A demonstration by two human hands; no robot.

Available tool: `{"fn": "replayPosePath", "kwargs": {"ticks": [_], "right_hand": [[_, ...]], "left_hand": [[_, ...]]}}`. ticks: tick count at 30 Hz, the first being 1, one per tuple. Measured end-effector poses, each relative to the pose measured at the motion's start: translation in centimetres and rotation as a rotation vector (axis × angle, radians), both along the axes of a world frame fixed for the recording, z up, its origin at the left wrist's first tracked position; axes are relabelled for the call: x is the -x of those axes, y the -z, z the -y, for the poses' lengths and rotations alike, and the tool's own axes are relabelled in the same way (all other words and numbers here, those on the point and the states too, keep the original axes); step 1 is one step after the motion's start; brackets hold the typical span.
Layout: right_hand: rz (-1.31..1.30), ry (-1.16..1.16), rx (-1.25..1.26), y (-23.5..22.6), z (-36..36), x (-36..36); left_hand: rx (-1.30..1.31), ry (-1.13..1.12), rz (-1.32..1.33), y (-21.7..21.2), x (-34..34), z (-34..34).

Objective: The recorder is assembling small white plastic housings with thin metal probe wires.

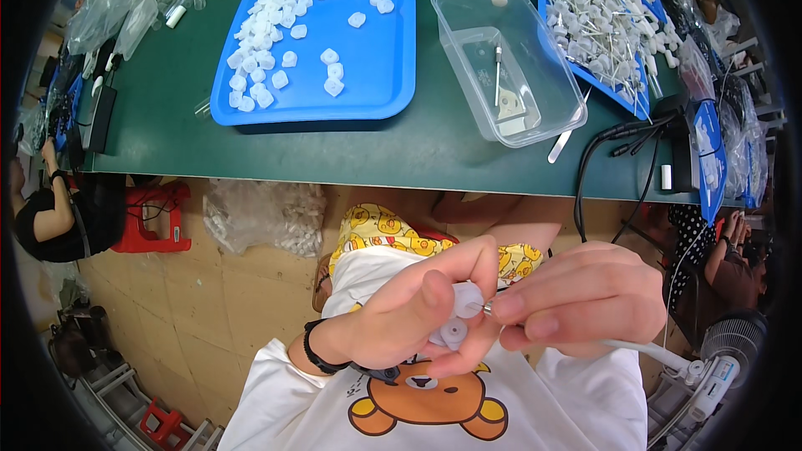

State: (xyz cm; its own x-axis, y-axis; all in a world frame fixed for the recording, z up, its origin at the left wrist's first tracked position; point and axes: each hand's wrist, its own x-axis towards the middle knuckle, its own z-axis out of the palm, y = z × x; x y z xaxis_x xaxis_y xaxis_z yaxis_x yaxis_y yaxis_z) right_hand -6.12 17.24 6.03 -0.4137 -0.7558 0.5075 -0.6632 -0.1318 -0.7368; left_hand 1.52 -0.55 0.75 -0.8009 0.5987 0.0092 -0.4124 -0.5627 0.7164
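In front of my chest, my left hand [388, 321] is closed round a few small translucent white plastic caps [454, 333]. Its fingers curl about them with the thumb raised. My right hand [589, 294] pinches a small metal-tipped piece [487, 308], whose tip meets one of the caps in my left hand. The rest of that piece is hidden behind my right fingers. On the table, a blue tray [334, 111] carries many similar loose caps [267, 29], heaped toward its left and far side.
A clear plastic box [468, 83] holds a thin metal rod tool [499, 75]. Beside it lies a flat white strip [558, 147]. Another blue tray [631, 100] is piled with pinned white parts [597, 29]. Black cables [589, 167] hang over the right table edge. A fan [731, 347] stands lower right.
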Motion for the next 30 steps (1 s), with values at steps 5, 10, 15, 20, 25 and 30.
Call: {"fn": "replayPosePath", "kwargs": {"ticks": [5,10,15,20,25,30], "right_hand": [[0.009,-0.050,0.030,0.4,0.0,0.4],[0.031,-0.100,0.083,0.6,0.2,0.8],[0.080,-0.132,0.105,0.4,0.2,0.9],[0.138,-0.167,0.105,0.3,0.3,1.3],[0.113,-0.167,0.102,0.3,0.4,1.3],[0.084,-0.151,0.108,0.5,0.1,1.0]], "left_hand": [[-0.048,0.042,-0.016,-0.1,0.1,0.1],[-0.071,0.066,0.031,-0.5,0.0,0.1],[-0.048,0.077,0.002,-0.1,0.0,0.0],[-0.078,0.103,0.003,0.3,-0.1,0.0],[-0.114,0.082,0.091,-0.4,-0.1,0.0],[-0.101,0.087,0.089,-0.3,-0.1,-0.2]]}}
